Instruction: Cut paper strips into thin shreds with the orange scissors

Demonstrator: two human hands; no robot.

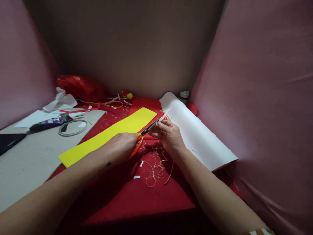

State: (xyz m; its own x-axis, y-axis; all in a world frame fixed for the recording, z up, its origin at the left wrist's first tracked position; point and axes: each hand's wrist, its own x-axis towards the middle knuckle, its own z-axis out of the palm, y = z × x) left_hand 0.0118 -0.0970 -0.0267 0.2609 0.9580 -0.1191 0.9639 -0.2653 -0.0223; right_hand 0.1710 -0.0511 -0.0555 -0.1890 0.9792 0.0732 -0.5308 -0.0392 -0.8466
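Note:
My left hand (124,143) is closed around the orange handles of a pair of scissors (149,127), with the blades pointing up and to the right. The blade tips reach the fingers of my right hand (170,133), which pinch a narrow white strip (163,117). Whether the blades touch the strip I cannot tell. Under and behind my left hand lies a long yellow ridged sheet (114,133). Below the hands, tangled threads (158,168) and small white scraps (137,177) are scattered over the red cloth (146,205).
A curled white sheet (190,127) lies along the right, near a lidded container (184,96). At left, a pale board (31,156) bears a dark purple tube (52,122) and a coil (73,133). A red plastic bag (81,88) sits at the back. Pink cloth (264,91) walls the side.

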